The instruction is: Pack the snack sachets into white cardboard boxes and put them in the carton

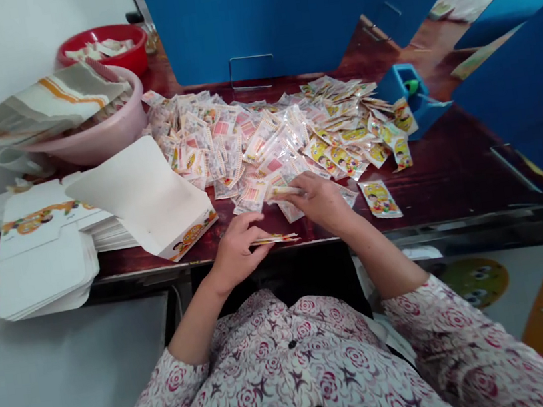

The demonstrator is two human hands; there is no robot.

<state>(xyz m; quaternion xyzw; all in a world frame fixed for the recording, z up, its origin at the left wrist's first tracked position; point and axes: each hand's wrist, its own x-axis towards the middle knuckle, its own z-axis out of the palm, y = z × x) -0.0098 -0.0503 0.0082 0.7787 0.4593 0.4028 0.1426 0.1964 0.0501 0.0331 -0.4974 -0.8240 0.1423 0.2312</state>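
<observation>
My left hand (240, 249) is closed on a few flat printed sachets (276, 238) at the table's front edge, with their ends sticking out to the right. Beyond it, my right hand (319, 202) pinches a pale sachet (284, 191) over the near side of a heap of clear-and-pink sachets (237, 137). Yellow printed sachets (344, 146) form the right part of that heap. One sachet (379, 200) lies by itself to the right of my right hand. An opened white carton (141, 195) with a printed edge stands to the left of my left hand.
Flat white cartons (47, 262) are stacked at the left, overhanging the table edge. Behind them stand a pink basin (91, 144) with a striped cloth (50, 103) and a red basin (146, 49). A blue tape dispenser (406, 100) sits at the right; blue dividers (250, 18) rise behind.
</observation>
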